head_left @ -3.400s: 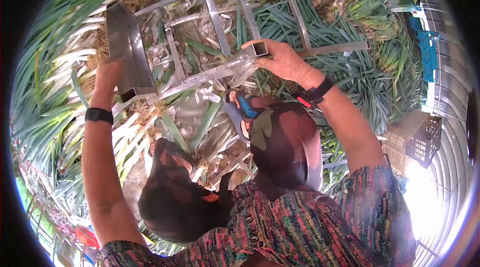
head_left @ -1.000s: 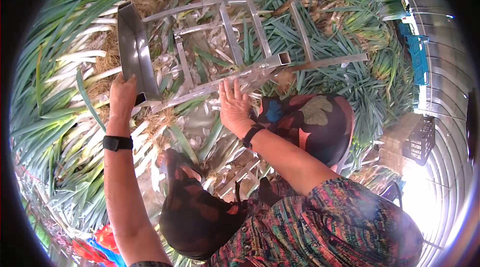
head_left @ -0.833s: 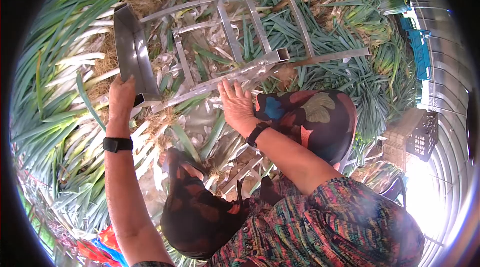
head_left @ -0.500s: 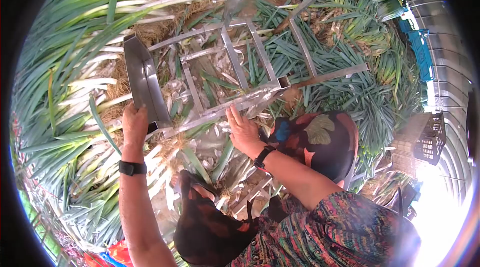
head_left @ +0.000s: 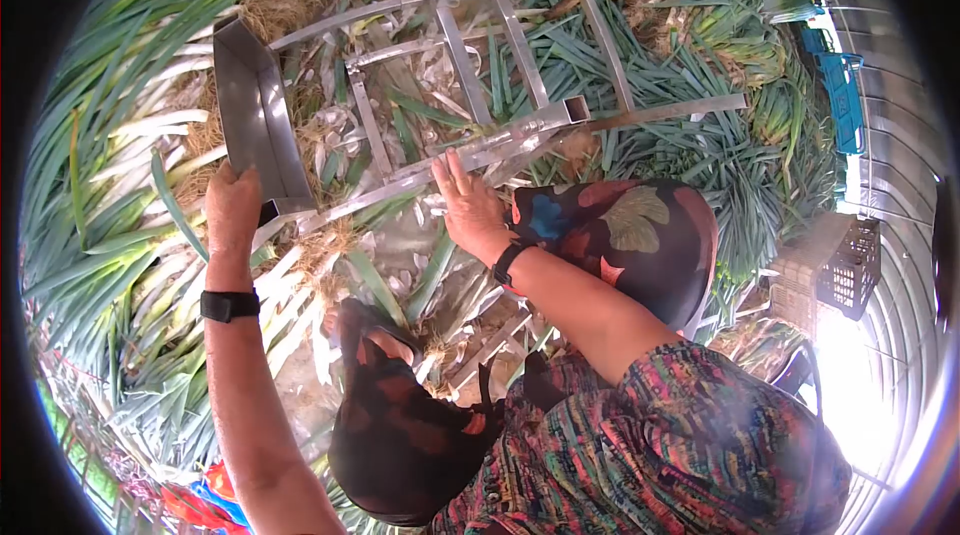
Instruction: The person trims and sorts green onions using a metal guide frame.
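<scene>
A metal frame (head_left: pixel 465 65) of square tubes lies over leek leaves and soil in front of me. At its left end is a metal trough (head_left: pixel 258 115). My left hand (head_left: pixel 232 210) is closed round the near end of the trough. My right hand (head_left: pixel 470 207) rests on the near long tube of the frame, its fingers stretched out and apart. Each wrist wears a black band. Long leeks (head_left: pixel 150 140) with white stems and roots lie left of the trough.
More leeks (head_left: pixel 720 165) are heaped on the right. A blue crate (head_left: pixel 842 103) stands at the far right, and a brown crate (head_left: pixel 830 270) is nearer. My knees, in floral dark cloth, are below the frame. Something red and blue (head_left: pixel 205 500) lies at the lower left.
Both hands have shifted left and slightly up in the view, along with the trough and the frame's left part. The left hand stays closed on the trough and the right hand stays on the tube.
</scene>
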`<move>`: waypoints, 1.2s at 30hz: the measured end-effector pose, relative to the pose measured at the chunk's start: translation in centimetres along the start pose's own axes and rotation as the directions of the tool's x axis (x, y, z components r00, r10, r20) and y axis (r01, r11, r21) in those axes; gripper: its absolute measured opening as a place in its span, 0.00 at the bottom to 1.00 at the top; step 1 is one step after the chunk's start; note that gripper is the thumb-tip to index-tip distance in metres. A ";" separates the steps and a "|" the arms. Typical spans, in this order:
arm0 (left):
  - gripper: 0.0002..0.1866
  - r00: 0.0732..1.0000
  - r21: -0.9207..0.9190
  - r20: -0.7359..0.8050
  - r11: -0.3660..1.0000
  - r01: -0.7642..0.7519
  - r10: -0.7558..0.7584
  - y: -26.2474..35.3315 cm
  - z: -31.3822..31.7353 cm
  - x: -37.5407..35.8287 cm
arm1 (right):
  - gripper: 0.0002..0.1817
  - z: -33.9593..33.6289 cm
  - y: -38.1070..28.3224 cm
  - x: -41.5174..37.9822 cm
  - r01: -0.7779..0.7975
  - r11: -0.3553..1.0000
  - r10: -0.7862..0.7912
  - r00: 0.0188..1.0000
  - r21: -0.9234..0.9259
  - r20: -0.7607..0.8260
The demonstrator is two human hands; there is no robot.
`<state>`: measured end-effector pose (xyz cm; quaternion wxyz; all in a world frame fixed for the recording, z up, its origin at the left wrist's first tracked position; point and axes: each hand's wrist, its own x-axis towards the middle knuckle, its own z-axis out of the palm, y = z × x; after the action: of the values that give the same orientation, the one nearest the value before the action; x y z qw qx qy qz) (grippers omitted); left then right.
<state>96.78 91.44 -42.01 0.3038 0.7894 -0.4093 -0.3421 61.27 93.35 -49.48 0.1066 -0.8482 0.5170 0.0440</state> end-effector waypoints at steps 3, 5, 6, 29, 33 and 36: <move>0.17 0.999 0.017 -0.027 1.000 -0.020 0.020 1.0 0.0 -0.4 | 0.50 0.8 0.0 0.1 -0.010 1.000 0.010 1.000 0.014 -0.003; 0.17 0.999 0.010 -0.026 1.000 -0.029 0.029 1.2 0.1 -0.7 | 0.50 0.8 0.1 0.0 0.027 1.000 -0.027 0.999 0.005 -0.036; 0.17 1.000 0.008 -0.021 1.000 -0.022 0.022 0.9 0.2 -0.5 | 0.49 0.7 0.2 0.2 0.033 0.999 -0.033 0.998 0.001 -0.048; 0.17 0.997 -0.194 0.062 0.981 -0.024 0.037 0.0 0.7 0.4 | 0.53 0.4 0.6 0.2 0.026 0.997 -0.029 0.998 -0.073 -0.050; 0.17 0.998 -0.217 0.069 0.976 0.017 -0.002 0.3 0.5 0.2 | 0.52 0.1 0.6 0.2 0.020 0.999 -0.021 0.999 -0.039 -0.025; 0.16 0.995 -0.161 0.089 0.986 0.048 -0.034 0.1 0.1 0.9 | 0.52 0.5 0.6 0.5 0.020 0.999 -0.021 1.000 -0.043 -0.011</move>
<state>97.00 90.63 -42.25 0.3425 0.7548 -0.3761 -0.4142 60.96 92.74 -50.09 0.0860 -0.8557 0.5078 0.0493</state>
